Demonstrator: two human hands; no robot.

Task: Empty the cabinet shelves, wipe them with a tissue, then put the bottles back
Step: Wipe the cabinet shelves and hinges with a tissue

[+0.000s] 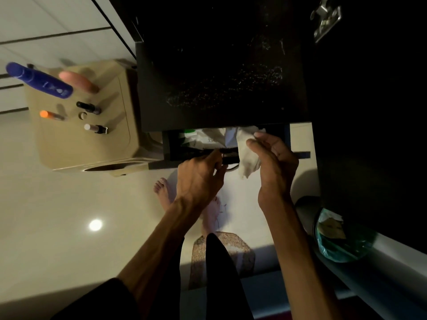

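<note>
The right hand (272, 162) pinches a crumpled white tissue (248, 155) between curled fingers and thumb at the mouth of the dark cabinet's lower shelf (175, 146). The left hand (201, 174) closes on a thin dark object at the shelf edge (too dim to identify). The bottles, among them a tall blue bottle (38, 79), stand on a beige plastic stool (92, 146) well to the left. Wiping would go best with the tissue flattened and drawn outward.
</note>
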